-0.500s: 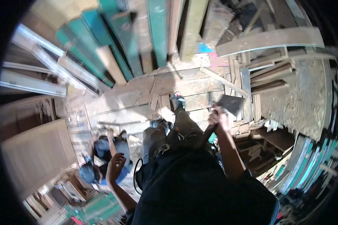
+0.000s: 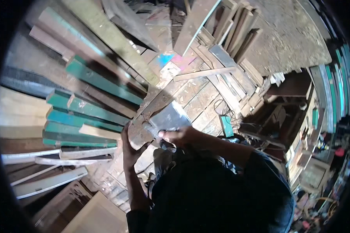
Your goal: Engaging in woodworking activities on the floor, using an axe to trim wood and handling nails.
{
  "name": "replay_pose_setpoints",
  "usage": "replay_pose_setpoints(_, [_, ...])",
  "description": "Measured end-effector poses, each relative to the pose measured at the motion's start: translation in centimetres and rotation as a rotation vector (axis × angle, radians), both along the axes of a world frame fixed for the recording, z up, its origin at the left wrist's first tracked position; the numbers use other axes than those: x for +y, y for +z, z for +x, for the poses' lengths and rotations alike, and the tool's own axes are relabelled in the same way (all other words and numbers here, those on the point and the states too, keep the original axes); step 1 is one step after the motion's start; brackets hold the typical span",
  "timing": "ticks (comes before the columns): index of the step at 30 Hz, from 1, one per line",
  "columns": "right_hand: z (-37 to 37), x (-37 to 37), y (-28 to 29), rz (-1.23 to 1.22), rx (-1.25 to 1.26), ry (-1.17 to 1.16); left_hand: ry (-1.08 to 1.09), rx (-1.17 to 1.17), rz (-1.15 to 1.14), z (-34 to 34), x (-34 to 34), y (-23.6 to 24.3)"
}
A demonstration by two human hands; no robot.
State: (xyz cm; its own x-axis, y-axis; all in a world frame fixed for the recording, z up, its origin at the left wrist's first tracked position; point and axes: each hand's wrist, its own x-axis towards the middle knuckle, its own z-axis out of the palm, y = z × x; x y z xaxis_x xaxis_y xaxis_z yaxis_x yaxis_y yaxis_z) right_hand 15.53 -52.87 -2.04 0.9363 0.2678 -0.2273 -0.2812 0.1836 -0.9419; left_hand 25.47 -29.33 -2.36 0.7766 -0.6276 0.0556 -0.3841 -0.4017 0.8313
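Note:
My right hand is closed on a flat, grey, roughly rectangular plate with a light sheen, held in front of my body above the floor. The thumb lies along its near edge; the rest of the grip is hidden. To the left, my left hand has its fingers apart and holds nothing I can see. It is close to the ends of several green boards and a short pale wooden piece. Whether the fingertips touch a board, I cannot tell.
Long boards and a yellowish beam fan out at the far left. A loose wooden strip lies across the littered plank floor. Cables lie right of centre. Stacked offcuts and a large rough panel stand far right.
My view has turned right. My right hand has brought the plate from the right to in front of me. My left hand is now beside the boards; the crouching person is out of view.

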Motion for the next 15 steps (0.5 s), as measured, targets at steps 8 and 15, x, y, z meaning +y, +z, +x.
replay_pose_setpoints(8, [-1.7, 6.2, 3.6, 0.155, -0.218, -0.222, 0.124, 1.04, -0.417, -2.1, 2.6, -8.2])
replay_pose_setpoints(15, [-3.5, 12.8, 5.2, -0.16, -0.002, -0.158, 0.259, 0.683, -0.53, -3.2, 16.2, -19.3])
